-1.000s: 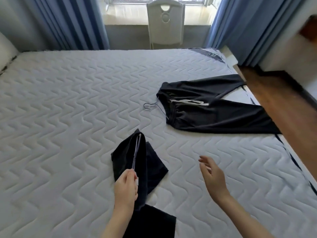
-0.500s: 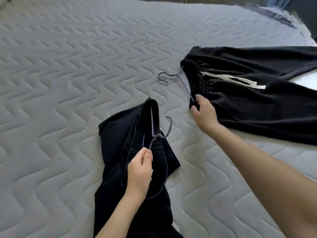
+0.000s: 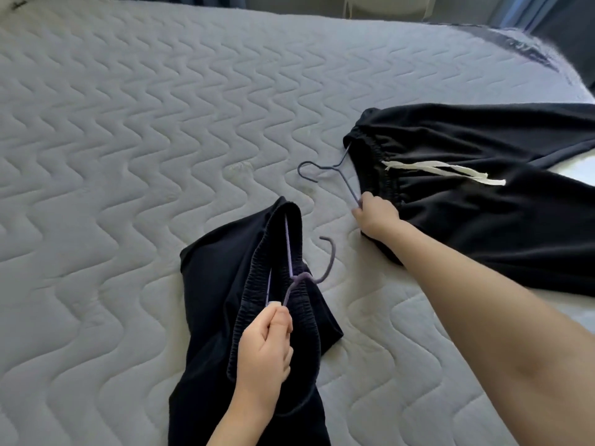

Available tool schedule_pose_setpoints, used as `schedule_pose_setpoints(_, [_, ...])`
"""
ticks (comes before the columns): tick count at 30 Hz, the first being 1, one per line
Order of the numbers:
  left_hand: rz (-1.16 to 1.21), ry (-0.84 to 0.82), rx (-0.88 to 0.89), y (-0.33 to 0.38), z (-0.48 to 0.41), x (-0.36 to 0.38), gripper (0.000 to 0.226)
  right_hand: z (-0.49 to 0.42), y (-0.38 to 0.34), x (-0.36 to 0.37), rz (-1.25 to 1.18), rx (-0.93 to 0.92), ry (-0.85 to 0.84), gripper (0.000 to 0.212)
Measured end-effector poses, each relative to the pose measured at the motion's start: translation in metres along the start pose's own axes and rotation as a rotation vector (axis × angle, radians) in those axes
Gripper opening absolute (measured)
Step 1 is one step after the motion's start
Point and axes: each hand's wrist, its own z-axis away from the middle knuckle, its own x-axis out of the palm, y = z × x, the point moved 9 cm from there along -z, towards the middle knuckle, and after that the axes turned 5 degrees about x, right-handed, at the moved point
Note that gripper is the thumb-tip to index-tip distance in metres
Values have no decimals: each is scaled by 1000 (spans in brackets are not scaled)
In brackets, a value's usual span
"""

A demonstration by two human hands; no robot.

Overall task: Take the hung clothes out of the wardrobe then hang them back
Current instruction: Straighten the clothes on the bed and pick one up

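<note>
Now both hands grip hangers on the quilted mattress [image 3: 135,130] — left hand [image 3: 262,350] pinching the purple hanger [image 3: 301,276] inside the near black trousers [image 3: 219,284], right hand [image 3: 375,215] closed on the dark wire hanger [image 3: 335,170] in the drawstring trousers [image 3: 483,220].

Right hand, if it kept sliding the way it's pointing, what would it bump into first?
The right hand points up-left along the dark hanger it grips; beyond the hook looks like only bare mattress, though depth is hard to judge.

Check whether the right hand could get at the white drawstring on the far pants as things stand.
Probably yes. The right hand rests at the waistband of the far pants, gripping the dark hanger; the white drawstring lies exposed on top, nothing covering it. It would have to release the hanger first.
</note>
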Motion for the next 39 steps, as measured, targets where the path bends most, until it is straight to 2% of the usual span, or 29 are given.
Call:
schedule_pose_setpoints(3, [-12,31,5,14,-1,-15,36,15,7,-2,-37,45,0,33])
schedule_pose_setpoints(6, [-39,85,-13,26,4,-40,35,47,14,-18,-202,47,94,25])
schedule_pose_setpoints(10, [-64,79,-23,58,21,-58,35,108,41,-73,-439,47,250,26])
schedule_pose_setpoints(15, [-54,86,-13,132,64,-61,35,207,67,-171,-652,-14,279,28])
schedule_pose_setpoints(22, [-87,95,86,298,150,-57,27,342,98,-358,-823,-60,263,29])
schedule_pose_setpoints(29, [-123,1,322,505,280,-14,32,474,107,-545,-1245,-68,210,24])
schedule_pose_setpoints(32, [-100,-31,424,574,333,1,34,529,106,-608,-1349,-137,199,17])
schedule_pose_setpoints(35, [-60,-81,508,634,374,12,34,579,116,-660,-1423,-171,201,26])
schedule_pose_setpoints(39, [-12,-174,580,697,424,29,28,650,133,-716,-1481,-153,257,29])
